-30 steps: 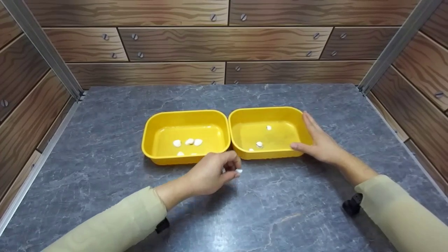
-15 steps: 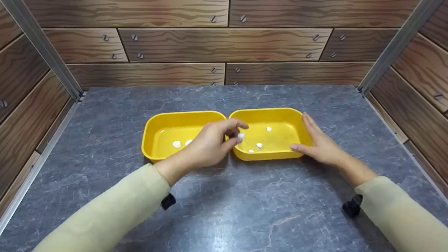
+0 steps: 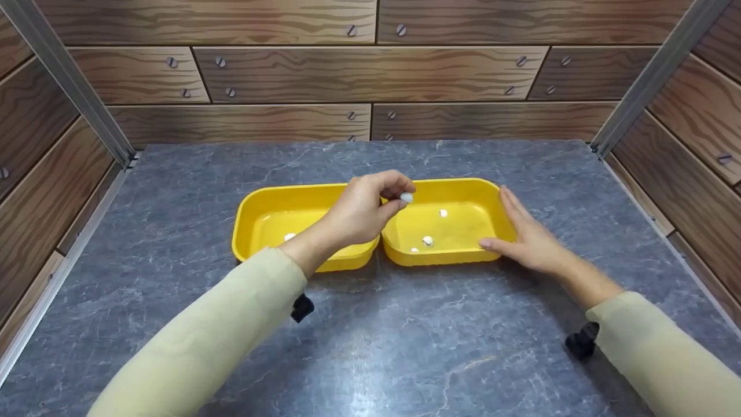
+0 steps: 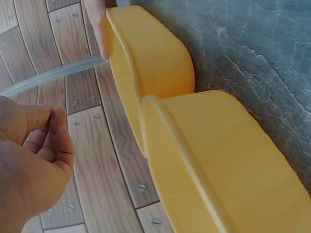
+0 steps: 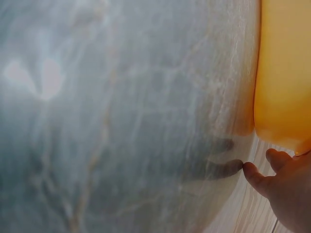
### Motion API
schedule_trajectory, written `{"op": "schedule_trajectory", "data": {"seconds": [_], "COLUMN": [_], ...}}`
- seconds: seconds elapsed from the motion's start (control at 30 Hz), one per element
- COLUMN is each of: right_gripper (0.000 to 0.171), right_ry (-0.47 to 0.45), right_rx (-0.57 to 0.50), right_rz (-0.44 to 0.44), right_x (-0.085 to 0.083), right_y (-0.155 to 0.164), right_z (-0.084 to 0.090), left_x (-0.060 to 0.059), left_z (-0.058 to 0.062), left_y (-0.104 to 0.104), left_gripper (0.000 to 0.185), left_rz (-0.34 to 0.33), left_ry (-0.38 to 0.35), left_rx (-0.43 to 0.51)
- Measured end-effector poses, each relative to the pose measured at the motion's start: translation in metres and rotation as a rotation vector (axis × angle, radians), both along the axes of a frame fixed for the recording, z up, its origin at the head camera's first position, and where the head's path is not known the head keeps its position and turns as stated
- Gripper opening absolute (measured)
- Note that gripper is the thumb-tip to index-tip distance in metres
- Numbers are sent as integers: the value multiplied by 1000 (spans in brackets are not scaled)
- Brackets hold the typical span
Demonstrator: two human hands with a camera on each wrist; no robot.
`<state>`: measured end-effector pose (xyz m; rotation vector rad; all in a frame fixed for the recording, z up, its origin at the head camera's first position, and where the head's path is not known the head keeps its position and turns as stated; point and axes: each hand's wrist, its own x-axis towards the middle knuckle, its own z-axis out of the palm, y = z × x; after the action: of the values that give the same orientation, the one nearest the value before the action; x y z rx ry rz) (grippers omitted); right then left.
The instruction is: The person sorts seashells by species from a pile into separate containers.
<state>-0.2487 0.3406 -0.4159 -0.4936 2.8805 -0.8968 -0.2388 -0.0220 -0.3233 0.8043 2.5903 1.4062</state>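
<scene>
A small white piece (image 3: 406,198) is pinched by the left hand (image 3: 362,209) over the right tray (image 3: 463,186) (three already inside, steadied by the flat-fingered right hand (image 3: 529,240)), others left in the left tray (image 3: 255,200).

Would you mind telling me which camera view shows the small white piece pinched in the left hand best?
The head view: the white piece shows clearly at the left hand's fingertips, above the right tray. The left wrist view shows curled fingers but no piece; the right wrist view shows none of it.

Long beige sleeves (image 3: 202,341) on both arms, black wrist-strap mounts (image 3: 579,340), bare hands
</scene>
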Motion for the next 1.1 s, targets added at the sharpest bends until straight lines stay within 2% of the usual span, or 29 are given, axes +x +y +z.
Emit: {"op": "schedule_trajectory", "data": {"seconds": [0.2,0.5,0.67,0.87,1.1], "right_gripper": [114,114,113,114,112], "right_ry": [5,4,7,11,15], "right_rx": [15,16,10,10,15], "right_rz": [-1,7,6,4,3], "right_x": [-1,-2,-1,0,1], "right_y": [-1,-2,-2,-1,-1], "right_z": [3,5,6,4,3], "left_x": [-17,-34,-38,-37,-38], "left_z": [-11,-31,-36,-39,-43], "left_y": [6,9,14,21,29], "left_gripper": [19,16,16,17,17], "left_rz": [54,77,70,33,36], "left_ry": [-51,-78,-88,-57,-75], "left_rx": [-12,-37,-58,-101,-116]}}
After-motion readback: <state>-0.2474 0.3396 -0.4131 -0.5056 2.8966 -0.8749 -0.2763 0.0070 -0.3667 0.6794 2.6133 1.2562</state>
